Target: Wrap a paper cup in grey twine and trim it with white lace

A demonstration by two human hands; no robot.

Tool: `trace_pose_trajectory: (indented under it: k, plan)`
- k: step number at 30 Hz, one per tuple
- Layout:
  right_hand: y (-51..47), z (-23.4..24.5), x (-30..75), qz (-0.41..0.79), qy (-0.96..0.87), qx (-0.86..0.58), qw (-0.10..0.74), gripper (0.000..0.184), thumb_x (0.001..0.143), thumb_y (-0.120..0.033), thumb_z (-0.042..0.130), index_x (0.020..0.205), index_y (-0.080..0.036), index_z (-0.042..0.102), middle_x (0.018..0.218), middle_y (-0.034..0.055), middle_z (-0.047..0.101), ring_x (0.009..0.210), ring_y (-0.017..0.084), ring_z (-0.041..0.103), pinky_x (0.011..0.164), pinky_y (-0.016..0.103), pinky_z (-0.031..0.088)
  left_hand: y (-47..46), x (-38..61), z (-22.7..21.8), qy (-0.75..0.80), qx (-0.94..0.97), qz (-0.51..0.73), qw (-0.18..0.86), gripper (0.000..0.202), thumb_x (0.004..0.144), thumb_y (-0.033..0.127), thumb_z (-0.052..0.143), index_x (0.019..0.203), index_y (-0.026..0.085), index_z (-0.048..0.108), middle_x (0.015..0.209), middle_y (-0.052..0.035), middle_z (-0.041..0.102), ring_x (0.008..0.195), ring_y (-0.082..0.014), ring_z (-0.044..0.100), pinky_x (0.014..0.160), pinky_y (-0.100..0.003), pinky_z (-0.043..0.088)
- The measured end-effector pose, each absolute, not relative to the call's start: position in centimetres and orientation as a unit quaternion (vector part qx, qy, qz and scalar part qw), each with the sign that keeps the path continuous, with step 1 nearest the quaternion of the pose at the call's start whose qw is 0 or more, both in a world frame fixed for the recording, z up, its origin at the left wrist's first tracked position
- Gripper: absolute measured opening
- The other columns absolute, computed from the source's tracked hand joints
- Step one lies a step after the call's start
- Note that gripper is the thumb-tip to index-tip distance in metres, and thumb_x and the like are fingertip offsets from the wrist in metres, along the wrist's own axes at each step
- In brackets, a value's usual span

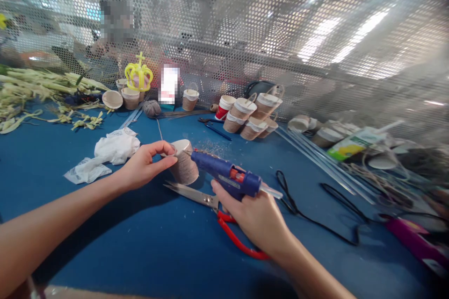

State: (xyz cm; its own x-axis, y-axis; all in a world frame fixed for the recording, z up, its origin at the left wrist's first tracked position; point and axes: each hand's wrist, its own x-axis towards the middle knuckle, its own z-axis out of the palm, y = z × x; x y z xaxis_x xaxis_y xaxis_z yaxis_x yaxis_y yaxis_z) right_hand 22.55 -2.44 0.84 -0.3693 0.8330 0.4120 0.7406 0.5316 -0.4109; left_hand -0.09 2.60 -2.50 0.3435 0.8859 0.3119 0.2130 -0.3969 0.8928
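Note:
My right hand (257,212) is wrapped round a blue hot glue gun (224,173) with a clear glue stick poking out of its back. The gun's nozzle points left, at the rim of a paper cup (185,168) wound with grey-brown twine. My left hand (150,161) is at the cup's left rim, thumb and fingers pinching the twine. From there the strand runs up to a ball of twine (152,108). Scissors (196,195) with red handles lie on the table below the gun, partly under my right hand.
Several twine-wrapped cups (242,108) are stacked at the back right, near pliers (210,121) and a blue pen (219,132). Crumpled white plastic (117,146) lies at left. Clear glue sticks (315,159) and a black cord (315,226) are at right. A perforated metal screen (224,23) stands behind.

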Motion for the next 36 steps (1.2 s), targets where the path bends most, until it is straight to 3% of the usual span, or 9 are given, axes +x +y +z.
trace_pose_trajectory:
  k: [18, 36]
  plan:
    - [-2.9, 2.0, 20.8, 0.147, -0.780, -0.500, 0.345, 0.016, 0.075, -0.024, 0.047, 0.068, -0.020, 0.060, 0.055, 0.0013, 0.060, 0.046, 0.014, 0.053, 0.047, 0.026, 0.047, 2.6, -0.1, -2.3, 0.392, 0.728, 0.420, 0.374, 0.014, 0.078, 0.028, 0.051, 0.069, 0.016, 0.050, 0.072, 0.0005, 0.052, 0.071, -0.0127, 0.047, 0.068, -0.026, 0.038]
    - [-1.9, 1.2, 23.7, 0.066, -0.835, -0.472, 0.277, 0.025, 0.077, -0.028, 0.048, 0.080, -0.016, 0.069, 0.048, 0.0016, 0.057, 0.046, 0.013, 0.051, 0.046, 0.025, 0.039, 3.0, -0.5, -2.3, 0.365, 0.731, 0.393, 0.422, 0.012, 0.079, 0.028, 0.049, 0.075, 0.017, 0.049, 0.091, -0.0049, 0.059, 0.090, -0.0176, 0.052, 0.081, -0.030, 0.039]
